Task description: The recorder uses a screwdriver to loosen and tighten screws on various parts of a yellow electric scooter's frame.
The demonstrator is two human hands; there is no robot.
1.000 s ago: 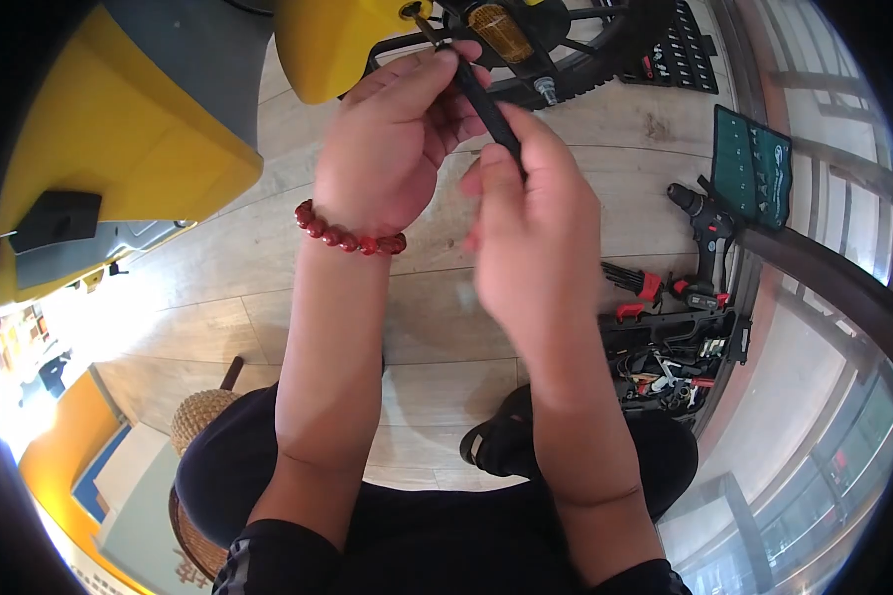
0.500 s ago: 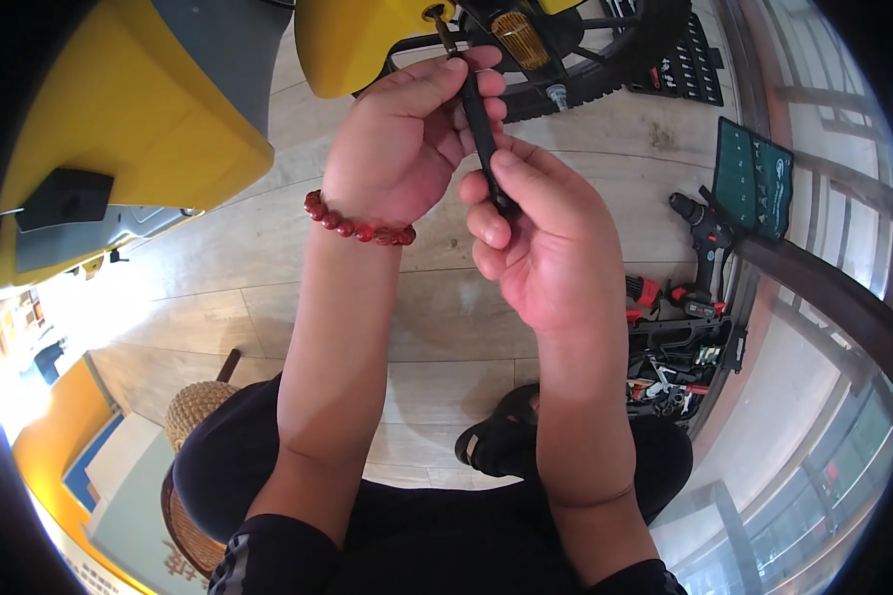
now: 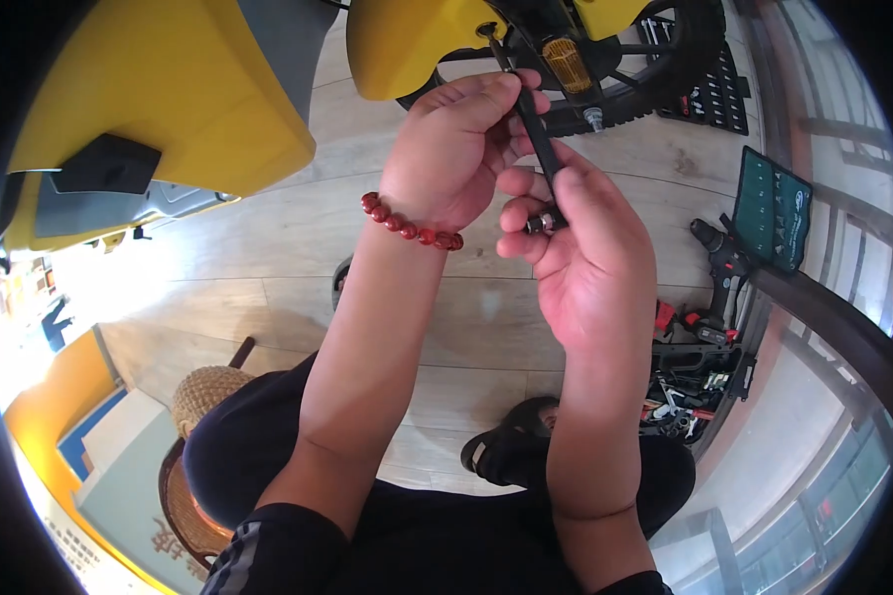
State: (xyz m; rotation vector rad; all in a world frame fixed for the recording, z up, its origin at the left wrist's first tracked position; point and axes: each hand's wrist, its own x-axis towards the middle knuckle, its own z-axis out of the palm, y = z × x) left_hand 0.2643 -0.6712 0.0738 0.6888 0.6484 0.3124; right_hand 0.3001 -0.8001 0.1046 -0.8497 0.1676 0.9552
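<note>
Up at the yellow bodywork (image 3: 417, 50), a thin metal shaft (image 3: 498, 50) runs from a round hole to a slender black tool (image 3: 534, 131). My left hand (image 3: 446, 159), wearing a red bead bracelet, pinches the tool's upper part with thumb and fingers. My right hand (image 3: 590, 248) grips its lower part, with a small black-and-silver piece (image 3: 544, 223) between the curled fingers. Beside the hole sit an amber reflector (image 3: 566, 64) and a threaded axle end (image 3: 592, 118) at a black tyre (image 3: 680, 59).
Yellow panels (image 3: 218, 99) fill the upper left. Along the right wall lie a tool set (image 3: 724, 104), a green pouch (image 3: 772, 208), a cordless drill (image 3: 724, 263) and an open toolbox (image 3: 680, 397). A woven stool (image 3: 208, 397) stands by my left knee on the tiled floor (image 3: 298, 317).
My right hand has shifted down along the black tool, and the small black-and-silver piece now shows in its fingers. The whole view, hands included, has shifted slightly rightward in the picture.
</note>
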